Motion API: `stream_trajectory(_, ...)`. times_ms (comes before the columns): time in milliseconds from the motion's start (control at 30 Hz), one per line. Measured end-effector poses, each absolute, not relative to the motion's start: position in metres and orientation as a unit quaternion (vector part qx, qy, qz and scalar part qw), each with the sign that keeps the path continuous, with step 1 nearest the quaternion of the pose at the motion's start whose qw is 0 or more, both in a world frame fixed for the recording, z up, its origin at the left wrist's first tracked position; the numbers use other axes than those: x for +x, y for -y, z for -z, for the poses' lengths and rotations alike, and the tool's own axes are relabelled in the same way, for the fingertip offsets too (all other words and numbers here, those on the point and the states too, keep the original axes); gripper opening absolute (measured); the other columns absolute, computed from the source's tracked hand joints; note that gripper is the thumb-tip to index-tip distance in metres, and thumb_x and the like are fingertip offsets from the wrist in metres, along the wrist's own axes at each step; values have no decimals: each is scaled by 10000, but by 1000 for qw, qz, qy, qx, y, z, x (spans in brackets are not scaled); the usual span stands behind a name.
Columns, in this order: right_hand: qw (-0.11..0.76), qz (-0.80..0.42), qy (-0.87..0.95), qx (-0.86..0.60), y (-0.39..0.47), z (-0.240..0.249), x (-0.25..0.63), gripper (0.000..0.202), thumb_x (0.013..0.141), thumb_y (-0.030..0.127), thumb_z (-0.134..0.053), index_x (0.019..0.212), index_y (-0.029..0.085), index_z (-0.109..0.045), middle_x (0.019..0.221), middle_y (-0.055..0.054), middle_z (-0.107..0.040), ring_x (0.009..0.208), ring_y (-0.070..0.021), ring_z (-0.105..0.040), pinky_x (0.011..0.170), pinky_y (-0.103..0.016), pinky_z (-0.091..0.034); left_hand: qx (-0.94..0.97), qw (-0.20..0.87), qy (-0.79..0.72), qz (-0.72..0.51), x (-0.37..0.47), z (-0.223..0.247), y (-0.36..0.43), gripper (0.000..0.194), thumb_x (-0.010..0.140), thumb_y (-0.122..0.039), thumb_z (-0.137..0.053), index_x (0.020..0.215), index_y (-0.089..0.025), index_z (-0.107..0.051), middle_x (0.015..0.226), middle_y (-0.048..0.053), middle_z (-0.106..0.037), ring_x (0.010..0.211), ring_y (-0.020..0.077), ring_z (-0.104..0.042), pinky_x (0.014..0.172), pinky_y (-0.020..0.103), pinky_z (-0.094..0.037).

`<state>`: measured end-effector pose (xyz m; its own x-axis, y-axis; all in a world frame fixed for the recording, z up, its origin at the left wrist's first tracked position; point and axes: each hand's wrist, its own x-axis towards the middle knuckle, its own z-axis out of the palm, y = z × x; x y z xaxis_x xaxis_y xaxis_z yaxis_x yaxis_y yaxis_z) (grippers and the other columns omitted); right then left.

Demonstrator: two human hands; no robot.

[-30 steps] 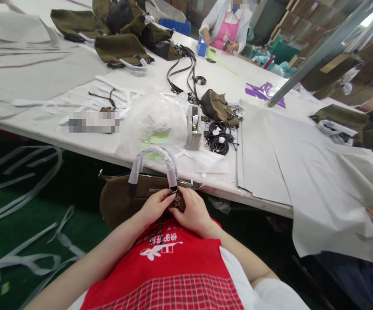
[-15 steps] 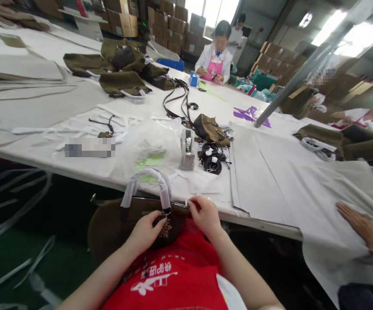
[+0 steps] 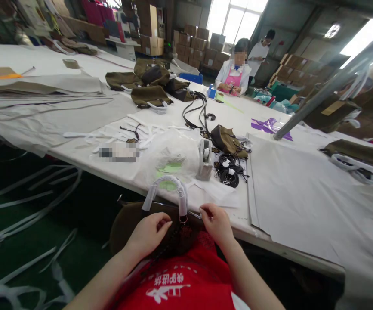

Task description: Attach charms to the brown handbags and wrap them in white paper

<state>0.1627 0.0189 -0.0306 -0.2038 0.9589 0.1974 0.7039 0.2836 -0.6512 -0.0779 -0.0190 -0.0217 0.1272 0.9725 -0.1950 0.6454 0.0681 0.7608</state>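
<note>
An olive-brown handbag with plastic-wrapped white handles rests against my lap at the table's front edge. A metallic line runs along its top. My left hand is closed in front of the bag, thumb and forefinger together; what they hold, if anything, is hidden. Close to its fingertips, a dark patterned charm hangs below the ring at the handle's base. My right hand pinches at the right end of the bag's top edge. The exact part between those fingers is too small to make out.
On the table lie a clear plastic bag, a tape dispenser, coiled black straps and a small brown bag. More bags lie farther back. A slanted metal pole stands at right. A co-worker sits opposite.
My view has swung left, so the table's contents appear farther right. My left hand has drawn slightly away from the handle ring and charm. My right hand stays at the bag's right end.
</note>
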Motion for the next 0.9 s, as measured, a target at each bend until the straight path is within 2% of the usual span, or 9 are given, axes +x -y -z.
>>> stream_trajectory(167,315,-212,717,-585,-2,37,179,158,892,257,-531,833,218,-671,774,-28,-693,712,-191,-630,685,-301,-469,653,378,-612,-237,-84,15,13,271,881,-428,-515,917,-226,-692,890,37,-751,805,221,-691,773,308,-524)
stream_trajectory(300,357,-132,668,-639,-14,29,209,166,898,265,-523,887,200,-675,813,-46,-688,743,-192,-621,720,-314,-491,664,391,-593,-233,-78,23,12,300,855,-468,-527,911,-237,-709,883,29,-757,776,221,-694,752,300,-547)
stream_trajectory(400,356,-49,665,-655,-34,22,235,207,875,239,-541,1022,183,-675,1036,-95,-679,987,-232,-601,900,-379,-480,673,399,-579,-229,-76,31,13,315,841,-489,-536,911,-242,-719,882,27,-763,782,221,-701,751,288,-558)
stream_trajectory(500,298,-27,696,-652,-55,23,251,464,802,178,-579,1266,167,-581,1315,-132,-564,1229,-267,-480,1059,-444,-389,675,393,-581,-229,-76,36,14,324,824,-507,-547,903,-248,-725,876,23,-768,780,221,-706,755,279,-563)
stream_trajectory(567,243,-45,715,-653,-65,29,253,603,757,145,-592,1354,163,-508,1367,-136,-522,1270,-269,-443,1089,-450,-358,677,382,-587,-229,-77,37,14,322,807,-515,-557,881,-255,-732,875,19,-772,778,225,-709,756,278,-566)
stream_trajectory(633,190,-69,728,-655,-71,37,250,584,758,150,-601,1338,161,-525,1305,-134,-562,1228,-264,-471,1072,-441,-367,675,372,-594,-228,-78,37,14,320,786,-521,-564,859,-261,-738,873,19,-776,776,232,-712,750,279,-569)
stream_trajectory(733,139,-81,737,-656,-72,48,239,386,824,208,-605,1208,171,-624,1122,-121,-628,1097,-256,-521,1006,-420,-401,671,369,-603,-224,-79,39,13,331,772,-527,-561,849,-262,-743,875,22,-778,783,238,-717,739,278,-573)
stream_trajectory(900,142,-67,738,-656,-63,53,222,276,863,222,-596,1131,210,-662,1005,-96,-623,1009,-254,-510,943,-399,-423,677,371,-601,-209,-78,45,12,347,770,-546,-560,854,-262,-743,872,19,-777,795,239,-719,734,275,-571)
